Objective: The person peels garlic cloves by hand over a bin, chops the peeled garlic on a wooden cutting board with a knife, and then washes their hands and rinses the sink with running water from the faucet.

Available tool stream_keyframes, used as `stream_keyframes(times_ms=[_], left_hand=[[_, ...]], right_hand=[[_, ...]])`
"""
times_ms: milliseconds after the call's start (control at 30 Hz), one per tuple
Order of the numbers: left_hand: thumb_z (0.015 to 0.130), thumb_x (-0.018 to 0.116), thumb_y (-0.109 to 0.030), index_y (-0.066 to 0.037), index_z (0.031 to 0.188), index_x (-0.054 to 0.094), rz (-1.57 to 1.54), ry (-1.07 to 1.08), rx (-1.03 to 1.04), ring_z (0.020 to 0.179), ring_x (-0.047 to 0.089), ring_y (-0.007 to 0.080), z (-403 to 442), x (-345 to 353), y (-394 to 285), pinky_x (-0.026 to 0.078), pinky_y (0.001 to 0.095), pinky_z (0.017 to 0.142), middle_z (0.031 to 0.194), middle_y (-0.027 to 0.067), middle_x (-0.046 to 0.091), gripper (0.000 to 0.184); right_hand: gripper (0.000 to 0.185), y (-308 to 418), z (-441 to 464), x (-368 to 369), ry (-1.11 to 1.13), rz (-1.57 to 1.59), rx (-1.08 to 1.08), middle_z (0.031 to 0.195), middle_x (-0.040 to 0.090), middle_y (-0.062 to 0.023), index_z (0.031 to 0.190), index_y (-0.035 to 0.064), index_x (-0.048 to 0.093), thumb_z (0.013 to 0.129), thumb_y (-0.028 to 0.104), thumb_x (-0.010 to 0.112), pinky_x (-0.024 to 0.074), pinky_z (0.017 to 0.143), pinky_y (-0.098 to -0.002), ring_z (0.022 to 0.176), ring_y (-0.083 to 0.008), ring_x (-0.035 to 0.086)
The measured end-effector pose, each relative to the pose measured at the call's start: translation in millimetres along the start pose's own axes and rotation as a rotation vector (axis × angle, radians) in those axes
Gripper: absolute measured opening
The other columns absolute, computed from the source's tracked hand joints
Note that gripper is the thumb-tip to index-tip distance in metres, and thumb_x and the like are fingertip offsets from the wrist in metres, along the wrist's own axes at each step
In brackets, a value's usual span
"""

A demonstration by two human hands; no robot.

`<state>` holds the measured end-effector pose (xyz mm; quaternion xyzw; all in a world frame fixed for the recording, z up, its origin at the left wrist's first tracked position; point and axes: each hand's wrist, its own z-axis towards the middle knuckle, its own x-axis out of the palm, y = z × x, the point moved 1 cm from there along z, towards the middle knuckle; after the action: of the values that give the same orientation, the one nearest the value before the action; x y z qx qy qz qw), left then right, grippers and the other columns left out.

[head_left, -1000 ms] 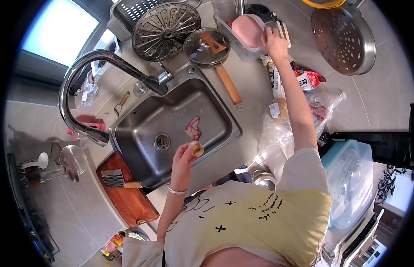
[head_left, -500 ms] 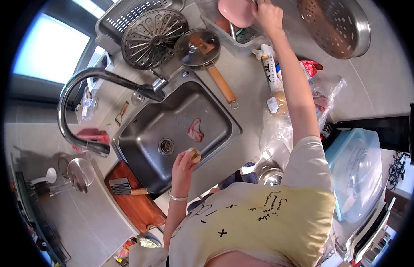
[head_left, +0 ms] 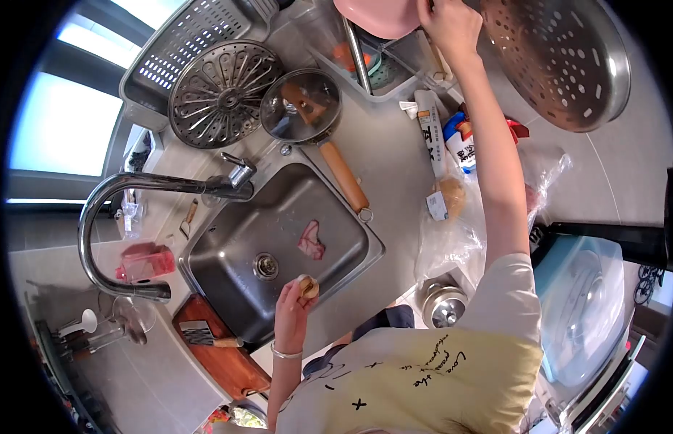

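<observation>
My left hand [head_left: 291,312] pinches a small round tan piece [head_left: 307,287] with a brown cut face, just over the sink's near edge; I cannot tell its kind. A pink raw piece of meat [head_left: 311,240] lies on the bottom of the steel sink [head_left: 278,195], beside the drain [head_left: 265,265]. My right arm is stretched far forward. Its hand [head_left: 452,32] grips the edge of a pink bowl [head_left: 380,16], partly cut off by the frame's top. Underneath the bowl is a clear plastic bin [head_left: 394,92] with utensils in it.
A lidded pan [head_left: 301,107], a steamer rack [head_left: 226,94] and a grey basket [head_left: 188,54] stand behind the sink. The faucet [head_left: 98,202] arches at its left. A cleaver [head_left: 199,334] lies on a wooden board [head_left: 213,362]. Plastic bags [head_left: 448,246] and a perforated steel pan [head_left: 560,58] are at right.
The view has shifted, so the sink and counter sit lower. My right hand has moved the pink bowl slightly farther away over the bin. My left hand keeps its piece near the sink edge.
</observation>
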<state>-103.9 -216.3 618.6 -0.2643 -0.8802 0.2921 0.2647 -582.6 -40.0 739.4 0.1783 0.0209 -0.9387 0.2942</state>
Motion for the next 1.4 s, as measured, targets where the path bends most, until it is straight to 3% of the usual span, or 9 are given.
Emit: stream_keyframes(times_ms=[300,400,567,900,933,1000,1067,1233,1400], left_hand=[[0.092,0.05,-0.026,-0.009,0.106,0.055,0.0,0.042,-0.01,0.094,0.057,0.0141,11.7,10.3,2.8,0.045,0.0321,0.085,0.1,0.0024,0.06,0.022],[0.093,0.05,-0.026,-0.009,0.106,0.055,0.006,0.004,0.013,0.093,0.057,0.014,6.8,14.9,-1.8,0.045,0.0325,0.085,0.1,0.0022,0.061,0.022],[0.092,0.05,-0.026,-0.009,0.106,0.056,0.002,0.022,0.053,0.093,0.058,0.0141,-1.8,4.8,-5.2,0.045,0.0319,0.084,0.1,0.0023,0.061,0.022],[0.092,0.05,-0.028,-0.009,0.106,0.056,-0.029,0.066,0.142,0.093,0.057,0.0128,-24.1,-18.0,-6.8,0.045,0.0309,0.084,0.102,0.0025,0.061,0.024],[0.092,0.05,-0.028,-0.009,0.106,0.056,-0.031,0.056,0.146,0.093,0.056,0.0129,-29.8,-21.7,-6.1,0.044,0.0309,0.084,0.102,0.0025,0.06,0.024],[0.092,0.049,-0.028,-0.009,0.106,0.055,-0.042,0.05,0.156,0.092,0.056,0.0129,-31.3,-24.9,-5.6,0.044,0.0309,0.084,0.101,0.0024,0.06,0.024],[0.093,0.049,-0.028,-0.008,0.106,0.055,-0.046,0.021,0.147,0.091,0.055,0.0131,-35.0,-29.6,-3.9,0.044,0.0306,0.084,0.099,0.0021,0.059,0.024],[0.093,0.049,-0.028,-0.007,0.106,0.055,-0.067,0.001,0.151,0.09,0.055,0.0131,-41.3,-36.6,4.2,0.044,0.0301,0.084,0.098,0.0025,0.059,0.025],[0.092,0.049,-0.028,-0.007,0.107,0.055,-0.097,-0.008,0.151,0.09,0.055,0.0133,-46.9,-34.8,12.8,0.043,0.0299,0.085,0.1,0.0028,0.06,0.026]], right_hand=[[0.024,16.0,-58.3,22.9,0.196,-0.081,-0.258,0.069,0.054,-0.0046,0.101,0.0094,0.06,0.081,0.02,0.056,0.0464,0.044,-0.0322,0.05,-0.0211,0.057],[0.018,27.3,-75.1,25.4,0.244,-0.129,-0.364,0.066,0.052,-0.0035,0.086,0.0064,0.056,0.069,0.008,0.055,0.0492,0.046,-0.0284,0.053,-0.017,0.059],[0.014,37.8,-84.2,14.7,0.312,-0.057,-0.251,0.065,0.054,-0.0035,0.081,0.0059,0.049,0.069,0.007,0.056,0.049,0.045,-0.029,0.056,-0.0183,0.061],[0.009,21.5,-87.2,22.3,0.473,-0.224,-0.337,0.072,0.063,-0.0112,0.081,0.0025,0.056,0.074,0.006,0.051,0.0522,0.047,-0.0315,0.062,-0.0214,0.066],[0.016,25.6,-83.1,21.4,0.572,-0.195,-0.245,0.077,0.065,-0.0147,0.086,0.0031,0.059,0.075,0.013,0.053,0.0535,0.055,-0.0371,0.07,-0.027,0.066],[0.022,17.5,-87.2,39.0,0.51,-0.229,-0.302,0.074,0.064,-0.0125,0.095,0.0051,0.059,0.076,0.016,0.053,0.0522,0.059,-0.0384,0.066,-0.0284,0.065],[0.021,25.3,-82.9,43.0,0.485,-0.275,-0.322,0.072,0.061,-0.0118,0.093,0.0002,0.061,0.076,0.011,0.056,0.05,0.049,-0.0352,0.058,-0.0247,0.063],[0.016,37.0,-64.6,31.9,0.52,-0.335,-0.501,0.074,0.063,-0.0108,0.089,0.0017,0.06,0.074,0.005,0.053,0.051,0.052,-0.031,0.063,-0.0213,0.064],[0.009,33.2,-65.8,39.6,0.429,-0.337,-0.415,0.065,0.061,-0.0093,0.084,0.0046,0.056,0.076,0.006,0.052,0.0509,0.053,-0.0309,0.06,-0.021,0.063]])
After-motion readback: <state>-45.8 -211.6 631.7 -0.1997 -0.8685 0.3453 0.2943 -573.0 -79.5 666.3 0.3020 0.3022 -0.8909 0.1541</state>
